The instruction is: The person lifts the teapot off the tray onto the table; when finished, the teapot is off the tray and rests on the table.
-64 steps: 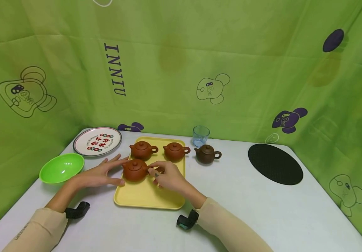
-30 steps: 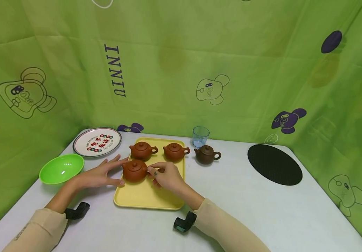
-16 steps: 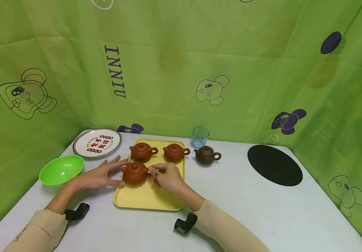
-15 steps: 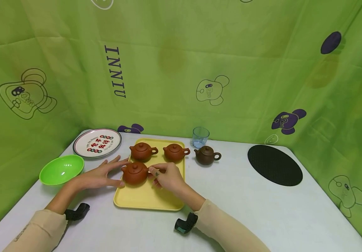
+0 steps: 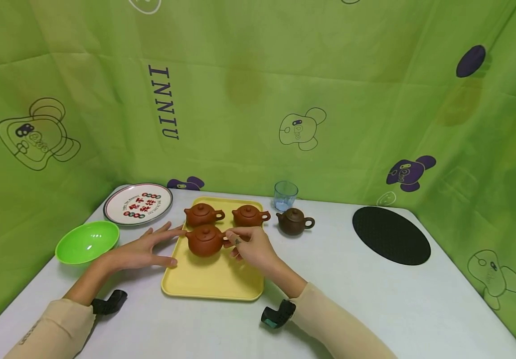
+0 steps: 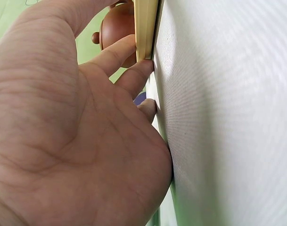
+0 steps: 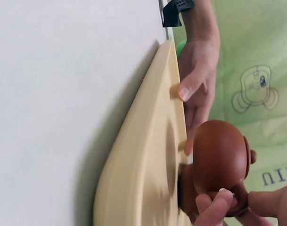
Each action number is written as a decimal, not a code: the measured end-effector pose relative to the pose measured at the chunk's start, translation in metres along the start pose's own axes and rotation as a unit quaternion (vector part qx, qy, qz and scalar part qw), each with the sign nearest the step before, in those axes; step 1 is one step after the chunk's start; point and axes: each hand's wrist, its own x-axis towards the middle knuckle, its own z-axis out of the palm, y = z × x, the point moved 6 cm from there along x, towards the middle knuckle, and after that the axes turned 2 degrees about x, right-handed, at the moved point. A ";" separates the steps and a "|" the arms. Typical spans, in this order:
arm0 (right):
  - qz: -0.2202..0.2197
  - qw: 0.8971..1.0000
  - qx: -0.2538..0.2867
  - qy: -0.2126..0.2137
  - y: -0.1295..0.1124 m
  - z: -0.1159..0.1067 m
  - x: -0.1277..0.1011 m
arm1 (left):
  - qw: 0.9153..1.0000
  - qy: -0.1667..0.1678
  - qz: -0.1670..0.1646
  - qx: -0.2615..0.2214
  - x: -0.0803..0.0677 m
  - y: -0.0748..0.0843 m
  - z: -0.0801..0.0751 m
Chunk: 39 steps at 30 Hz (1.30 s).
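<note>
My right hand [image 5: 252, 249] pinches the handle of a reddish-brown clay teapot [image 5: 205, 241], whose lid is on and whose spout points left. In the right wrist view this teapot [image 7: 221, 155] hangs a little off the tray surface, with a shadow beside it. At the left rim of the yellow tray [image 5: 213, 288], my left hand [image 5: 138, 252] is spread, thumb and fingertips touching the edge. Two more reddish-brown teapots, one at the back left [image 5: 201, 215] and one at the back right [image 5: 248, 216], stand on the tray behind the held one.
Right of the tray are a dark brown teapot [image 5: 292, 222] and a clear bluish glass [image 5: 285, 196]. A black oval mat [image 5: 391, 235] lies farther right. On the left sit a green bowl [image 5: 88, 242] and a white plate [image 5: 123, 205] with red characters. Green curtains [image 5: 240, 99] enclose the table.
The held teapot first shifted slightly toward me, then rose and moved right with my right hand. My left hand has stayed at the tray's edge.
</note>
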 end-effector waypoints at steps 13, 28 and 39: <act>-0.004 1.000 -0.002 0.021 0.007 -0.045 -0.016 | 1.000 -0.003 -0.007 0.004 -0.001 -0.003 0.001; -0.015 0.997 -0.029 0.070 0.010 -0.115 -0.041 | 1.000 -0.005 -0.005 0.009 0.001 -0.003 -0.001; 0.008 0.995 -0.021 0.094 0.021 -0.146 -0.054 | 1.000 -0.002 -0.005 0.009 0.000 -0.001 -0.001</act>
